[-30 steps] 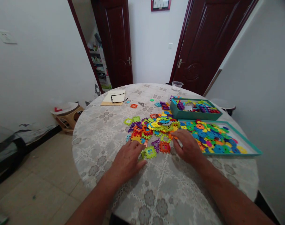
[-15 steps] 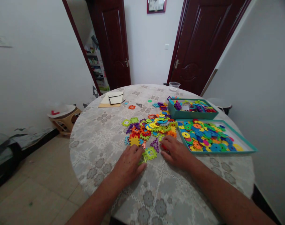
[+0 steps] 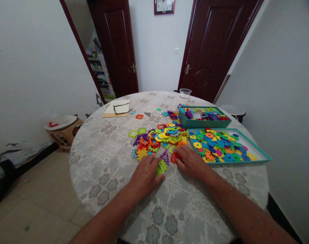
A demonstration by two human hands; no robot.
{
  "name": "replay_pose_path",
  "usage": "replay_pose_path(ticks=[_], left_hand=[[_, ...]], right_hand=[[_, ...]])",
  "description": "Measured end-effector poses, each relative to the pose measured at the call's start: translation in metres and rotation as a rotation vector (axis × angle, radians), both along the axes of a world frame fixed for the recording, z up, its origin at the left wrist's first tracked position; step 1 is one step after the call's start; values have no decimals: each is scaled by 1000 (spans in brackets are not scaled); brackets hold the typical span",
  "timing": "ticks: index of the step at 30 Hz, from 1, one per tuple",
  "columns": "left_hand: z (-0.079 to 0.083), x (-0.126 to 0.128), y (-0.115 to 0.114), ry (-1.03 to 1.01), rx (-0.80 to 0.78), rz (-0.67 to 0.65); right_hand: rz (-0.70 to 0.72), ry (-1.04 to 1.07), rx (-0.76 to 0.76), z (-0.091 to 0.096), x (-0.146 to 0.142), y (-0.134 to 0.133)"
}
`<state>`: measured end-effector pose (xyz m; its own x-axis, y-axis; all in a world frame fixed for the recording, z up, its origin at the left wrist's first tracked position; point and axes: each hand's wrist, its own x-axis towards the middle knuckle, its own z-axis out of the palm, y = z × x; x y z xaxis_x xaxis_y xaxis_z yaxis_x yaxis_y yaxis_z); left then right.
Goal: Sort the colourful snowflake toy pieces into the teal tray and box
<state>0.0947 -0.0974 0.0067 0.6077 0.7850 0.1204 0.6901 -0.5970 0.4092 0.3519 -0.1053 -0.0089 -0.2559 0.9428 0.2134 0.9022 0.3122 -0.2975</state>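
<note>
My left hand (image 3: 146,172) rests low over the table, its thumb and forefinger closed around a lime-green toothed plastic piece (image 3: 161,167). Its other fingertips are close to a yellow-orange square piece (image 3: 142,154). A red toothed piece (image 3: 174,157) sits between the thumb and fingers of my right hand (image 3: 191,160), which are bent around its right side. Between the two hands lies a purple triangular piece (image 3: 165,157). Just beyond them spreads a heap of mixed interlocking pieces (image 3: 154,140) in several colours.
A shallow teal-edged tray (image 3: 258,151) of colourful discs stands to the right. Behind it is a deeper teal box (image 3: 207,124) full of pieces. Glasses (image 3: 122,109) lie on paper (image 3: 111,107) at the far left. A clear plastic bowl (image 3: 185,93) stands at the table's far edge.
My left hand has moved right, bringing its thumb and forefinger over the lime-green piece. More of the red piece shows beside my right fingers. The whole view has shifted slightly.
</note>
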Motion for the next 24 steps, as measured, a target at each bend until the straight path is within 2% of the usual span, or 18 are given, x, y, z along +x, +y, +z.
replay_pose_path(ticks=[5, 12, 18, 21, 24], left_hand=[[-2, -2, 3, -2, -28, -13], [-12, 0, 11, -45, -54, -3], [-14, 7, -1, -33, 37, -51], [-22, 10, -6, -4, 80, -58], [-31, 9, -5, -77, 72, -17]], right_hand=[[2, 36, -39, 1, 1, -1], [53, 277, 33, 3, 2, 1], [152, 381, -2, 10, -10, -5], [232, 388, -51, 11, -17, -10], [346, 382, -79, 13, -21, -15]])
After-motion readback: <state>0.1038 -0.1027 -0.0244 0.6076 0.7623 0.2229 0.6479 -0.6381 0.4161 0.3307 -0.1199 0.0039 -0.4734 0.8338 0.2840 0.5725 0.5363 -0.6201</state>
